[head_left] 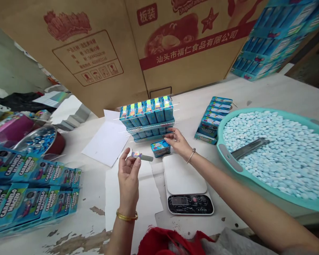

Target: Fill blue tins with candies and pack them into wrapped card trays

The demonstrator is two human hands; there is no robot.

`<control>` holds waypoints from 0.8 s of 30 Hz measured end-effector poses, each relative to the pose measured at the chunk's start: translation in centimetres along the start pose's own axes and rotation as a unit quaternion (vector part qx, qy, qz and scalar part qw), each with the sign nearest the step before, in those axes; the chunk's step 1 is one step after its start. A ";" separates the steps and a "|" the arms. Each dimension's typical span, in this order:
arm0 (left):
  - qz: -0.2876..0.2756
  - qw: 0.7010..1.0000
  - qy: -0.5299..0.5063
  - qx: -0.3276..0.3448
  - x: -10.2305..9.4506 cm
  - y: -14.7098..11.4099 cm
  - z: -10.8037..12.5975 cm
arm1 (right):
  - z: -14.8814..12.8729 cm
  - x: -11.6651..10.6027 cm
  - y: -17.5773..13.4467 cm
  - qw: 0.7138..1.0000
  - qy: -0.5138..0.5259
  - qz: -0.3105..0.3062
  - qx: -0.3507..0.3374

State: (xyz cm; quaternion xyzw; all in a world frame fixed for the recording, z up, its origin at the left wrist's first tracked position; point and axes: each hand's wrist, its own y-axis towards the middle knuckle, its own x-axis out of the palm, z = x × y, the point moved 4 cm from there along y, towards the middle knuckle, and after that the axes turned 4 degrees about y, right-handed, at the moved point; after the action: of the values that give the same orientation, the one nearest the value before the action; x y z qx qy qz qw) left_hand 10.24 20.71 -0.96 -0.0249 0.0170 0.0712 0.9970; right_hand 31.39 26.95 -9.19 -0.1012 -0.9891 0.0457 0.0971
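Observation:
My left hand (129, 173) pinches a small strip of shiny rainbow-coloured stickers (137, 154) between thumb and fingers, left of a small blue candy tin (161, 148). This tin stands on the table just behind the white digital scale (184, 175), whose pan holds nothing. My right hand (178, 142) reaches over the tin's back right corner with thumb and fingertips drawn together; what they pinch, if anything, is too small to make out. Close behind stands a two-tier display box of blue tins (147, 118), shiny seals on the upper row.
At right, a turquoise tub (228, 161) holds pale blue candies and a metal scoop (250, 148). Several tins (212, 118) stand in a tray beside it. Packed blue boxes (34, 191) sit at left, near a metal bowl (60, 143). A big carton (95, 53) closes off the back.

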 end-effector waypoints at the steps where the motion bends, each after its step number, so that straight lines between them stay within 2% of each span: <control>1: -0.002 1.000 0.001 -0.002 0.2 0.0 0.0 | 0.1 -0.1 0.0 0.999 -0.027 0.011 -0.014; 6: -0.016 1.000 0.006 -0.003 0.7 0.0 -0.1 | -0.5 0.0 -0.5 0.974 -0.183 0.043 -0.126; 9: -0.025 1.000 0.006 0.003 0.7 -0.2 0.3 | -1.2 0.2 -0.8 0.964 -0.221 0.041 -0.144; 12: -0.028 1.000 0.000 0.013 1.1 -0.6 0.9 | -2.2 -0.2 -1.9 0.964 -0.211 0.081 -0.139; 15: -0.027 0.999 -0.017 0.017 1.9 -1.2 1.5 | -3.1 -0.7 -5.2 0.973 -0.134 0.143 -0.121; 16: -0.028 0.999 -0.024 0.015 2.3 -1.4 1.5 | -3.1 -0.6 -6.6 0.980 -0.105 0.137 -0.098; 18: -0.034 0.999 -0.030 0.014 2.8 -1.6 1.6 | -2.8 0.0 -9.1 0.994 -0.057 0.087 -0.035; 20: -0.023 0.999 -0.001 0.043 3.0 -1.3 1.8 | -2.4 0.2 -10.6 0.997 -0.038 0.060 0.011; 22: 0.016 0.992 0.081 0.097 2.7 -0.6 1.9 | -2.2 -0.2 -10.3 0.994 -0.042 0.096 0.010; 24: 0.050 0.977 0.165 0.123 2.5 0.5 1.4 | -2.0 -0.9 -8.4 0.989 -0.046 0.140 -0.011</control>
State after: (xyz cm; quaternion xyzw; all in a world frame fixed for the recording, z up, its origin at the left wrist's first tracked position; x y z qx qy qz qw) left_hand 12.67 21.66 0.30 0.0874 0.1914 0.1133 0.9710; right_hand 31.02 18.74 -6.45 -0.2375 -0.9690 0.0524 0.0430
